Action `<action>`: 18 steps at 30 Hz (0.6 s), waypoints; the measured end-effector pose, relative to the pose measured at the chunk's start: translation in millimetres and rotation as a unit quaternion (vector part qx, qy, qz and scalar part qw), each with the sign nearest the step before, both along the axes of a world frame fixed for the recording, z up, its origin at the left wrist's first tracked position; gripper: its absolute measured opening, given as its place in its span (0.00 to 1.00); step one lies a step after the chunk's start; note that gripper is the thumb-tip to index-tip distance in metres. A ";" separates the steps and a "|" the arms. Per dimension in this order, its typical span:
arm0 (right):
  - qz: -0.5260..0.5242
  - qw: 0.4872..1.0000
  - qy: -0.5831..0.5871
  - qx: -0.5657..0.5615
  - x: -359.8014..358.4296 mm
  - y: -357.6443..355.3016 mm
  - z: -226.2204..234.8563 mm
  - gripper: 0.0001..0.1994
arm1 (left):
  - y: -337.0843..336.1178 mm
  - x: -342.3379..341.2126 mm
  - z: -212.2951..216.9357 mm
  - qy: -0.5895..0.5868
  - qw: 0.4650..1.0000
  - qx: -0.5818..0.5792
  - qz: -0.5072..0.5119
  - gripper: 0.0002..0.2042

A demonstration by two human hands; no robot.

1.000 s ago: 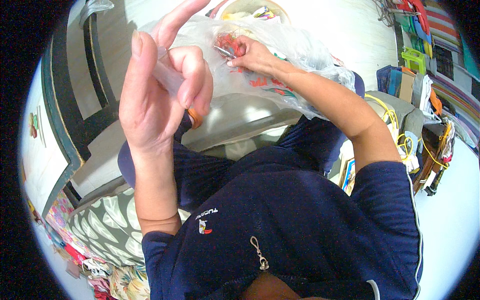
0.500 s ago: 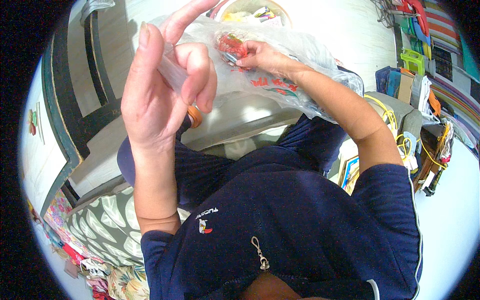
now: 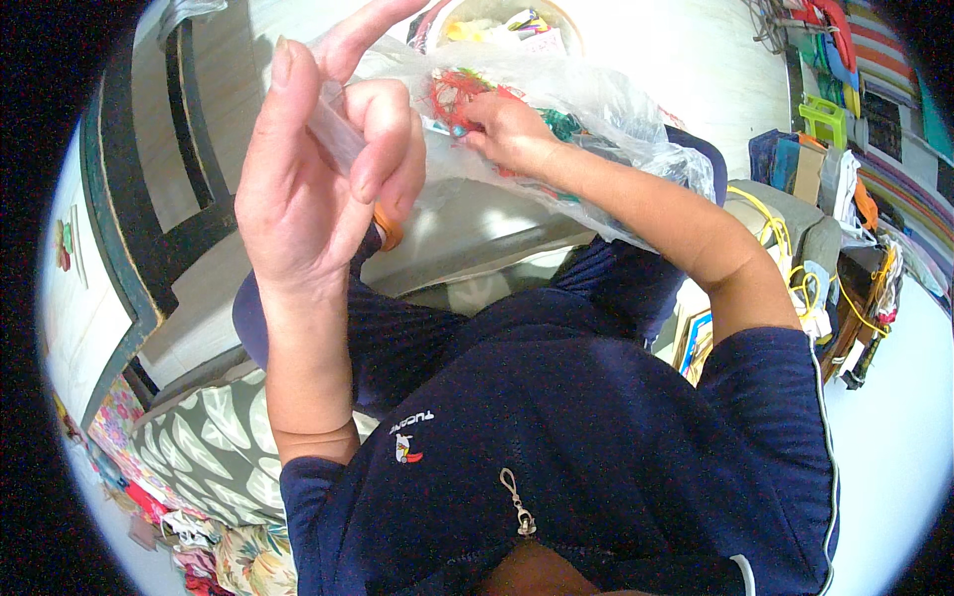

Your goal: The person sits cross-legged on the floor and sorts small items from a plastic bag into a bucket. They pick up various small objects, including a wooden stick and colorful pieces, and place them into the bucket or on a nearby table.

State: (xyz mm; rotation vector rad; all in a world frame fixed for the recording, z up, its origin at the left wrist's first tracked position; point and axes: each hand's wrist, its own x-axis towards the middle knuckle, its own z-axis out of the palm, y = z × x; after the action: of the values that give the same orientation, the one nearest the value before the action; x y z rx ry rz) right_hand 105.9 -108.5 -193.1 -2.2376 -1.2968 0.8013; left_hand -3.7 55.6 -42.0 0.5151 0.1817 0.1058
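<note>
A thin clear plastic bag spreads in front of me, over my knees. My left hand, raised at its left end, has the lower fingers curled on the bag's edge, with thumb and index finger stretched out. Inside the bag's mouth, my right hand closes its fingertips on a tangled bundle of red strands. A small blue, round piece shows by my right thumb. Green tangled strands lie in the bag just right of that hand. My right fingertips are partly hidden by the bundle.
Beyond the bag stands a round white bin with papers and wrappers inside. A dark wooden frame is at the left. Yellow cord and a lime green plastic stool are at the right, near piled goods.
My right hand has shifted slightly down and right, its fingers still at the red strands. Green strands now show beside it, and the bag's red print is mostly covered. My left hand barely moved.
</note>
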 end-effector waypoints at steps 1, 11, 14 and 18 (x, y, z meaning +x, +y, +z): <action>0.011 1.000 -0.028 0.003 -3.3 -0.1 3.5 0.10 | -2.4 0.0 1.5 0.006 1.000 0.009 0.009 0.31; -0.130 0.958 0.235 -0.101 43.1 -27.3 36.6 0.23 | -2.5 1.0 4.8 -0.048 0.994 0.091 -0.024 0.34; -0.188 0.955 0.207 -0.103 53.4 -33.9 20.6 0.22 | -2.1 -0.4 3.8 -0.052 0.995 0.082 -0.026 0.34; -0.266 0.932 0.195 -0.149 57.0 -46.4 12.3 0.23 | -4.4 1.4 3.1 -0.049 0.995 0.084 -0.029 0.34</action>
State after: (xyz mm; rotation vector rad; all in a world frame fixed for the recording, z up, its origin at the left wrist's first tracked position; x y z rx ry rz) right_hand 162.9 -154.9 -180.8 -2.3236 -0.3714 1.1967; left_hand -2.2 51.2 -38.9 0.6806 0.0626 0.0886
